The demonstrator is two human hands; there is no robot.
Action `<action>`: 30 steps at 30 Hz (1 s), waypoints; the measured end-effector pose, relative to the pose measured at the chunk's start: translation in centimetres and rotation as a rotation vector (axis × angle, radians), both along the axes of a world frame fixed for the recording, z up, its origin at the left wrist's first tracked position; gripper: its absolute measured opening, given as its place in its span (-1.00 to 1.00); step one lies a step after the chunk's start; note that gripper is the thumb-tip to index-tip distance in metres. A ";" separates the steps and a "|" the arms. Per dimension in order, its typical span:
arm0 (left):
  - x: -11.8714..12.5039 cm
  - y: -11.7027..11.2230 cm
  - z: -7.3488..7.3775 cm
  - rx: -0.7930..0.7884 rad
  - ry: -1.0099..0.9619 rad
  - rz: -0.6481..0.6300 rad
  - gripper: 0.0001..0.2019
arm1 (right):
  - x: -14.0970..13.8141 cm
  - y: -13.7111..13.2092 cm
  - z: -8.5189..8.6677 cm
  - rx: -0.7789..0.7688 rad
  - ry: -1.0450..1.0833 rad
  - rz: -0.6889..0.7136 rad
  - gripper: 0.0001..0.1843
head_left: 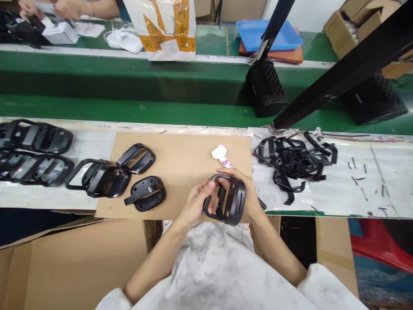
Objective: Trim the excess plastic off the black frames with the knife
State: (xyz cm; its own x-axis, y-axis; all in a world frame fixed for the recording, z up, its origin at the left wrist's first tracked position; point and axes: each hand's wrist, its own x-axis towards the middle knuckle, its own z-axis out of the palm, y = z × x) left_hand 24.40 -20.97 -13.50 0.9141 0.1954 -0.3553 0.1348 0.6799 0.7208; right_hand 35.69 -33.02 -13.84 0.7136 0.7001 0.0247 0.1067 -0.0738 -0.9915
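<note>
Left hand [195,203] and right hand [249,193] grip a black bracket [238,202] in their fingers [206,188], loop [205,207] facing left, long axis seemingly near-to-far.

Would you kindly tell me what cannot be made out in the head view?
Head view:
Right hand: much of its palm, behind the held black rounded plastic frame.
Black plastic frames at far left: outermost ones, cut off by the left edge.
Tangled black flat strips: their number, hidden by overlap.
Person opposite: head, cut off by the top edge.

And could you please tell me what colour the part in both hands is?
The held part is black, clearest in the head view.
</note>
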 end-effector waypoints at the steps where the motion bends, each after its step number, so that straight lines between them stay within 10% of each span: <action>1: 0.0 -0.2 0.0 -0.004 -0.005 0.008 -0.50 | 0.1 0.0 -0.1 -0.006 -0.018 0.006 -0.75; 12: -0.4 -0.8 0.4 0.271 0.097 0.020 -0.51 | -0.6 -0.6 0.1 -0.054 -0.037 -0.097 -0.77; 30: -0.9 4.2 1.5 0.669 -0.024 -0.066 -0.64 | -1.1 0.6 -2.3 0.021 1.169 0.275 -0.67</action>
